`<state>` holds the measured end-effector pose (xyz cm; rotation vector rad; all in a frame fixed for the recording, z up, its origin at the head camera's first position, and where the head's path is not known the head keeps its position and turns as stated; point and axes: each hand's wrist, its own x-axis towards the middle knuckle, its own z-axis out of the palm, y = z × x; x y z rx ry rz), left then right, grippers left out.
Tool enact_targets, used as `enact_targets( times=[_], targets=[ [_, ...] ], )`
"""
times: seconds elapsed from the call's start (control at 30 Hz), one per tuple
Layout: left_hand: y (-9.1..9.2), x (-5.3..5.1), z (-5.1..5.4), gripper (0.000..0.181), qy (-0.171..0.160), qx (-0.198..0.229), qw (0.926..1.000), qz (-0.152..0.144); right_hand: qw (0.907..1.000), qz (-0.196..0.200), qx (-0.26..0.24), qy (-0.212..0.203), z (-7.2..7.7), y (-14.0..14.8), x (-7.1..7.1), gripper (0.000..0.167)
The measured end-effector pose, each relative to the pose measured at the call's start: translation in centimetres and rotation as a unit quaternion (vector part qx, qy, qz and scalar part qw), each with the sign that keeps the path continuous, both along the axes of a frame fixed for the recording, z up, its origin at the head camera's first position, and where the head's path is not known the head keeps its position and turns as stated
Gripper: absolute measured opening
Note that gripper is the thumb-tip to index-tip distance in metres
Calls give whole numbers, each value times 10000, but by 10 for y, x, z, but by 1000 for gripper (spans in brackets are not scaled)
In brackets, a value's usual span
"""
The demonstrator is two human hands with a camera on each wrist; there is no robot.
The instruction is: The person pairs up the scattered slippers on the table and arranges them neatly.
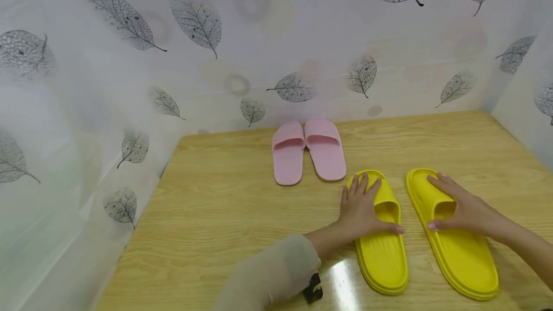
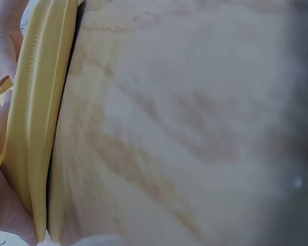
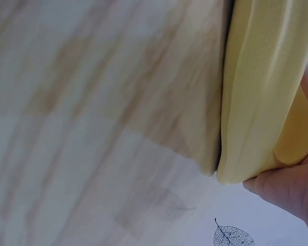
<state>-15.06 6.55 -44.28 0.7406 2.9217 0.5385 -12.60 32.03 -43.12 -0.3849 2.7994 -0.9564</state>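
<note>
A yellow slipper (image 1: 382, 263) lies on the wooden table, toe away from me. My left hand (image 1: 360, 210) grips it across its strap, fingers spread over the toe part and thumb at its right edge. Beside it is the other yellow slipper (image 1: 468, 258), turned slightly so its heel points right. My right hand (image 1: 468, 210) holds that one at the strap, thumb near its left edge; some of its fingers are hidden in the head view. In the right wrist view, fingers (image 3: 285, 187) touch the slipper's side near the toe. Both soles appear flat on the table.
A pair of pink slippers (image 1: 288, 162) stands near the table's back edge, left of the yellow pair. The wooden table (image 1: 207, 215) meets a curtain (image 1: 268, 37) printed with leaves behind and at the sides. A small black object (image 1: 313, 289) sits under the left sleeve.
</note>
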Motion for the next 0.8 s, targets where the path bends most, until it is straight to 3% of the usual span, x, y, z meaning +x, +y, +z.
enact_targets(
  times=[0.8],
  targets=[
    [8,-6,-1,114,-54,27,10000,50,10000,0,-14,-98,5,-8,-12,109]
  ],
)
